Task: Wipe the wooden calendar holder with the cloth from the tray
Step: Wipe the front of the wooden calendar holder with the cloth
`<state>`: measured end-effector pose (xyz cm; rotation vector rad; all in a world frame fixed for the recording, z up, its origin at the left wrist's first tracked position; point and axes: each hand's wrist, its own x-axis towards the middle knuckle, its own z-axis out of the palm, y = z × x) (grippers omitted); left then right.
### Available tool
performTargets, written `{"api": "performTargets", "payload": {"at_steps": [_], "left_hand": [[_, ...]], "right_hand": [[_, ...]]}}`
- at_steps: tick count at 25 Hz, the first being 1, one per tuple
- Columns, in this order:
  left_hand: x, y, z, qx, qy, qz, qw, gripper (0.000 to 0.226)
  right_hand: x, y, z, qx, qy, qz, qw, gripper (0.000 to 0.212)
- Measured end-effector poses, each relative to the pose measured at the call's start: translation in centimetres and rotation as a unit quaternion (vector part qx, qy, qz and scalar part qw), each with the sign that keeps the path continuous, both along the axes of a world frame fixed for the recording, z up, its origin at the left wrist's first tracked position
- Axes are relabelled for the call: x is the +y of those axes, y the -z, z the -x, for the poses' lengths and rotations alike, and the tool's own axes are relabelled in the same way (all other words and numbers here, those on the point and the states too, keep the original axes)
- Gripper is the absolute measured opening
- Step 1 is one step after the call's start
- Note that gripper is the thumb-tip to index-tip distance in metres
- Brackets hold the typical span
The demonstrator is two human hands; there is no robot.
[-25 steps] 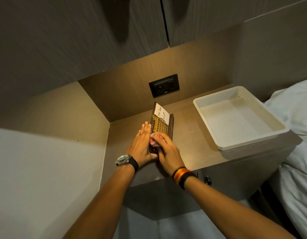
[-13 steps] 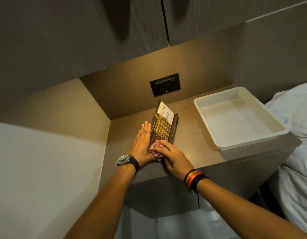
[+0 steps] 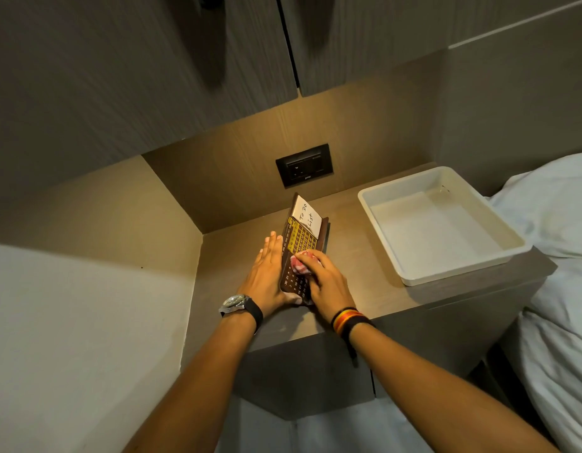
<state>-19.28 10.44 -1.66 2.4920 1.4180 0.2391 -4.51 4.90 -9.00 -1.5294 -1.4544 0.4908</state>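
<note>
Lying flat near the middle of the matte wood-grain nightstand [image 3: 364, 282], the dark brown holder [image 3: 301, 253] is a long slab with a gold date grid and a white note [image 3: 307, 213] at its far end. The left hand [image 3: 266, 276] lies flat and spread along its left edge, while the right hand [image 3: 325, 279] is curled around a bunched red-and-white cloth [image 3: 299, 263], pressing it onto the holder's face. To the right sits a smooth white rectangular tray [image 3: 410, 279]; the hands hide the holder's near end, and the small numbers are hard to read.
</note>
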Motion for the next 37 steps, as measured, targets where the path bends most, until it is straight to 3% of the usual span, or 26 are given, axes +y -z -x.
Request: {"api": "performTargets", "payload": {"at_steps": [2, 7, 11, 14, 17, 22, 27, 30, 34, 37], "left_hand": [[0.0, 0.0, 0.0, 0.002, -0.003, 0.003, 1.000, 0.147], [0.1, 0.1, 0.1, 0.006, 0.004, -0.006, 1.000, 0.145], [0.1, 0.2, 0.2, 0.004, -0.002, -0.007, 1.000, 0.145], [0.1, 0.6, 0.4, 0.000, -0.002, -0.009, 1.000, 0.145], [0.1, 0.7, 0.3, -0.005, -0.001, -0.010, 1.000, 0.145], [0.2, 0.6, 0.4, -0.006, 0.002, -0.017, 1.000, 0.143], [0.2, 0.6, 0.3, 0.006, 0.000, -0.017, 1.000, 0.145], [0.4, 0.6, 0.1, 0.008, -0.005, -0.017, 1.000, 0.146], [0.1, 0.7, 0.1, -0.016, -0.015, -0.010, 1.000, 0.145], [0.2, 0.6, -0.1, -0.007, -0.002, -0.015, 1.000, 0.145]], "right_hand": [[-0.7, 0.2, 1.4, 0.020, 0.019, 0.002, 1.000, 0.060], [-1.8, 1.0, -0.9, -0.043, -0.074, -0.031, 0.996, 0.053], [5.3, -2.1, -3.5, 0.048, 0.042, 0.011, 0.998, 0.046], [7.1, -2.4, -3.6, 0.062, 0.047, 0.028, 0.997, 0.046], [4.2, -1.0, -1.8, 0.093, 0.032, 0.009, 0.995, 0.046], [-2.3, 1.5, 1.0, 0.022, -0.031, -0.028, 0.999, 0.065], [4.9, -3.5, -2.5, 0.079, 0.045, -0.007, 0.996, 0.043], [7.6, -5.5, -2.5, 0.034, 0.031, 0.009, 0.999, 0.048], [3.9, -3.2, -1.4, -0.043, -0.060, -0.044, 0.996, 0.054], [6.4, -4.7, -3.3, -0.070, -0.029, -0.023, 0.997, 0.055]]}}
